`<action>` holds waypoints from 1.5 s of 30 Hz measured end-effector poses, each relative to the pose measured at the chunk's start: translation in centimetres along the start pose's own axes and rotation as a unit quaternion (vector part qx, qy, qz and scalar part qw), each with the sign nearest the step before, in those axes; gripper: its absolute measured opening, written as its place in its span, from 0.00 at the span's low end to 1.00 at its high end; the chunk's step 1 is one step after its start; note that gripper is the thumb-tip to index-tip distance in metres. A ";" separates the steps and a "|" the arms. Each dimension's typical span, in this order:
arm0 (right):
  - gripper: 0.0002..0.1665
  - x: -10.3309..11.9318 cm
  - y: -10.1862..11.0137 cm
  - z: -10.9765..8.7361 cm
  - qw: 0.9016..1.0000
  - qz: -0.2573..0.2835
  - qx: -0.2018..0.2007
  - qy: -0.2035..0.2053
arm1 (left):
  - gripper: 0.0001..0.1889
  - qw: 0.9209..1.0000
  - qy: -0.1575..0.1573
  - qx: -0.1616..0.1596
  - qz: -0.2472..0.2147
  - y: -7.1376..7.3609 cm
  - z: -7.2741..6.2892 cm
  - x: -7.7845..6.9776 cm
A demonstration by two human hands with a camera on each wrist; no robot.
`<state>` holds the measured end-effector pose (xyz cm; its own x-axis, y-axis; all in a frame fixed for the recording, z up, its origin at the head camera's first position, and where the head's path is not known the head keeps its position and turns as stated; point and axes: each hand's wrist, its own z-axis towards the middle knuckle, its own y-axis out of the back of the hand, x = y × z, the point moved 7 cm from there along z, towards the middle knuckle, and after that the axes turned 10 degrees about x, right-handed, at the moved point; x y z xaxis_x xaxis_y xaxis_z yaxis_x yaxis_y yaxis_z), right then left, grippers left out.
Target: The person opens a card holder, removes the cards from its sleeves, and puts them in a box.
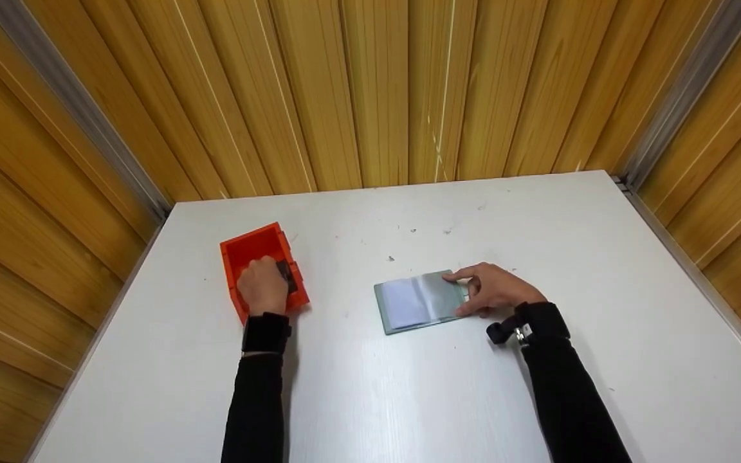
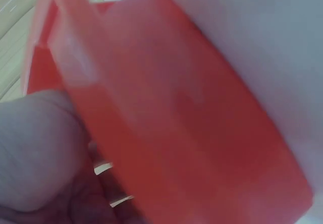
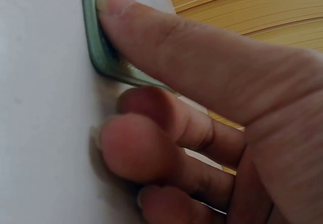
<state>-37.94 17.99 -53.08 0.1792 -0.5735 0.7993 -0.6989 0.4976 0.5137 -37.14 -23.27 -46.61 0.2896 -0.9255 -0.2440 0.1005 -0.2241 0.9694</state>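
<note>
My left hand (image 1: 263, 285) reaches down into an orange-red plastic bin (image 1: 248, 248) at the left of the table, its knuckles up and fingers curled. Beside it, against the bin's right wall, shows a dark flat piece (image 1: 286, 276); I cannot tell whether the fingers hold it. The bin's wall (image 2: 151, 93) hides most of those fingers in the left wrist view. A green-edged card holder with clear sleeves (image 1: 405, 303) lies opened out near the middle. My right hand (image 1: 496, 287) grips its right end, thumb (image 3: 146, 42) pressing the near corner, index finger at the far corner.
The white table (image 1: 370, 399) carries small dark marks (image 1: 390, 258) beyond the card holder. Wood-patterned panels (image 1: 377, 96) rise behind it and on both sides. A black wrist strap with a small camera (image 1: 502, 331) sits close over the table by the right hand.
</note>
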 end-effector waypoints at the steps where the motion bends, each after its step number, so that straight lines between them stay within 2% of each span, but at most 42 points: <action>1: 0.46 0.0 0.0 0.0 1.000 0.003 0.000 0.001 | 0.09 1.000 -0.001 -0.017 -0.009 0.7 -0.1 -0.2; 3: 0.46 0.1 0.1 -0.1 1.000 0.005 0.000 0.003 | 0.11 0.998 -0.009 -0.059 -0.033 2.5 -0.5 -1.0; 5: 0.46 0.3 0.2 -0.1 1.000 0.005 0.000 0.007 | 0.12 0.992 -0.033 -0.093 -0.077 4.1 -1.0 -2.2; 7: 0.46 0.3 0.3 0.0 1.000 -0.002 0.000 0.006 | 0.13 0.985 -0.070 -0.086 -0.133 4.9 -1.7 -3.8; 9: 0.46 0.4 0.2 0.0 1.000 -0.008 0.001 0.007 | 0.13 0.973 -0.120 -0.054 -0.188 4.6 -2.5 -5.9; 11: 0.46 0.3 0.1 0.1 1.000 -0.011 0.001 0.002 | 0.16 0.959 -0.175 0.008 -0.224 3.1 -3.6 -8.3; 13: 0.46 0.2 0.0 0.1 1.000 -0.012 -0.001 -0.004 | 0.20 0.943 -0.240 0.078 -0.217 0.8 -4.9 -11.1; 16: 0.46 0.0 -0.1 0.1 1.000 -0.015 -0.004 -0.015 | 0.28 0.914 -0.329 0.163 -0.173 -3.0 -7.1 -14.7; 17: 0.46 0.0 -0.1 0.1 1.000 -0.017 -0.004 -0.017 | 0.29 0.907 -0.351 0.179 -0.152 -4.0 -7.8 -15.6; 18: 0.45 0.0 -0.2 0.1 1.000 -0.018 -0.004 -0.016 | 0.30 0.902 -0.367 0.187 -0.128 -4.8 -8.4 -16.3; 20: 0.44 0.1 -0.2 0.1 1.000 -0.017 -0.004 -0.012 | 0.30 0.902 -0.383 0.179 -0.088 -5.8 -9.2 -17.1; 23: 0.40 0.2 -0.1 0.0 1.000 -0.004 -0.006 -0.008 | 0.28 0.909 -0.384 0.153 -0.050 -6.2 -9.7 -17.5; 27: 0.27 0.2 0.1 0.1 0.999 0.022 -0.023 -0.013 | 0.27 0.911 -0.383 0.142 -0.049 -6.2 -9.8 -17.4; 30: 0.14 0.2 0.1 0.2 0.999 0.028 -0.032 -0.007 | 0.27 0.907 -0.387 0.155 -0.059 -6.3 -9.7 -17.3; 33: 0.09 0.6 0.1 0.3 0.999 0.025 -0.030 0.014 | 0.27 0.902 -0.391 0.169 -0.070 -6.1 -9.6 -17.2; 36: 0.11 1.2 -0.2 0.2 0.999 0.026 -0.016 0.033 | 0.23 0.900 -0.394 0.162 -0.090 -5.7 -9.3 -17.1; 40: 0.26 2.3 -1.2 0.5 0.998 0.041 0.021 0.039 | 0.17 0.906 -0.388 0.092 -0.141 -4.2 -8.5 -16.9; 42: 0.34 2.9 -2.1 0.9 0.997 0.046 0.047 0.035 | 0.15 0.905 -0.387 0.062 -0.165 -3.6 -8.2 -16.8; 44: 0.38 3.4 -2.9 1.3 0.996 0.050 0.073 0.025 | 0.14 0.903 -0.390 0.055 -0.174 -3.5 -8.2 -16.9; 45: 0.39 3.7 -3.3 1.5 0.995 0.045 0.083 0.023 | 0.14 0.901 -0.394 0.062 -0.172 -3.7 -8.3 -17.1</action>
<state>-36.04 13.30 -52.29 0.1403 -0.4988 0.8553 -0.8175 0.4290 0.3843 -34.57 -4.13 -46.24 -0.5083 -0.7133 -0.4826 -0.0666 -0.5261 0.8478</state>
